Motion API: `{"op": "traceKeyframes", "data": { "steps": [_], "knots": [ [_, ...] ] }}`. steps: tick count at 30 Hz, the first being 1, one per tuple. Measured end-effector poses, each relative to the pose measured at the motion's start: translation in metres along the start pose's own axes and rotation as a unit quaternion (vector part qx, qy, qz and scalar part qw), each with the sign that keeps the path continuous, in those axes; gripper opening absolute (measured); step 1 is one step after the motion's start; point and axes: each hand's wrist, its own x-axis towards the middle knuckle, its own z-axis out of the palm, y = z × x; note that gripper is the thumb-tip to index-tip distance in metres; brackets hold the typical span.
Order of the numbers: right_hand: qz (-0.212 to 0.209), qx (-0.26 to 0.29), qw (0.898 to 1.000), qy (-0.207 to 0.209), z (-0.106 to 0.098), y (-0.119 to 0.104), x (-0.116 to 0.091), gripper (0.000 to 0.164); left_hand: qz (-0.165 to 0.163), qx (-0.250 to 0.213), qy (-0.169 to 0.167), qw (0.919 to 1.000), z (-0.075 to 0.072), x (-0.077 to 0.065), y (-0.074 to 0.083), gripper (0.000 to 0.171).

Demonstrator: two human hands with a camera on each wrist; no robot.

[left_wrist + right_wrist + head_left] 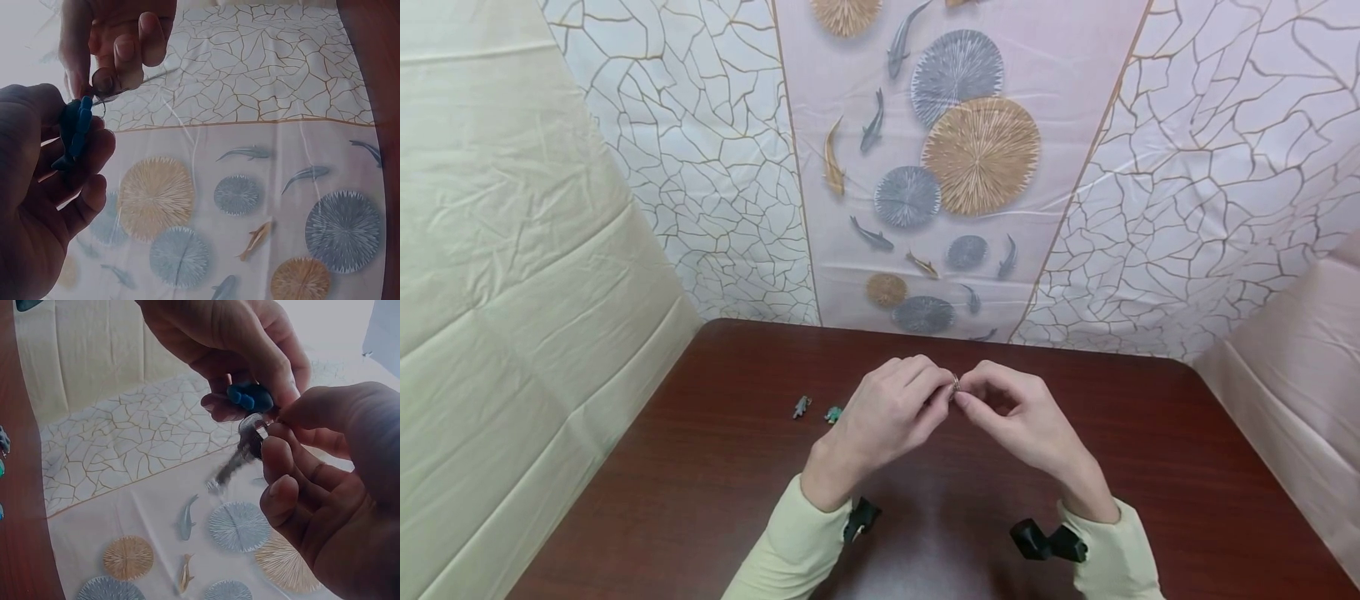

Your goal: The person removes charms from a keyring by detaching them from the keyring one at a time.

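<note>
Both hands meet above the table in the head view. My left hand (887,408) grips a small blue figure (78,131) between thumb and fingers, a charm by its look. My right hand (1030,412) pinches a metal ring (253,423) right beside the figure. From that ring hangs a silvery, key-like piece (232,464), blurred in the right wrist view. Fingertips cover the spot where ring and figure come together, so I cannot tell whether they are joined.
Left of the hands, a grey figure (802,406) and a green one (832,414) lie on the dark red-brown table (715,492). A patterned cloth (925,250) hangs behind the table's far edge, with plain cloth (512,292) at the left side.
</note>
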Motion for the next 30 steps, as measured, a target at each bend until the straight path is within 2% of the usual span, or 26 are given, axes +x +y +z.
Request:
{"op": "traceKeyframes", "data": {
  "steps": [4, 12, 18, 30],
  "knots": [
    [-0.005, 0.004, 1.0, -0.006, -0.0006, 0.0011, -0.0007, 0.022, -0.005, -0.004, 0.0, 1.0, -0.0005, 0.0, 0.0002, 0.009],
    [0.017, 0.022, 1.0, -0.008, -0.0012, -0.0017, -0.001, 0.013, 0.009, -0.002, 0.003, 1.0, -0.0013, 0.0016, 0.0013, 0.007],
    [0.021, 0.02, 1.0, -0.002, -0.0009, -0.002, -0.0021, 0.015, 0.01, -0.006, 0.002, 0.9999, -0.0027, 0.0025, 0.0027, 0.009],
    [0.019, 0.041, 0.999, -0.023, -0.0016, -0.0004, -0.0025, 0.018, 0.011, -0.01, 0.007, 0.9999, -0.0036, 0.002, 0.0014, 0.007]
  ]
}}
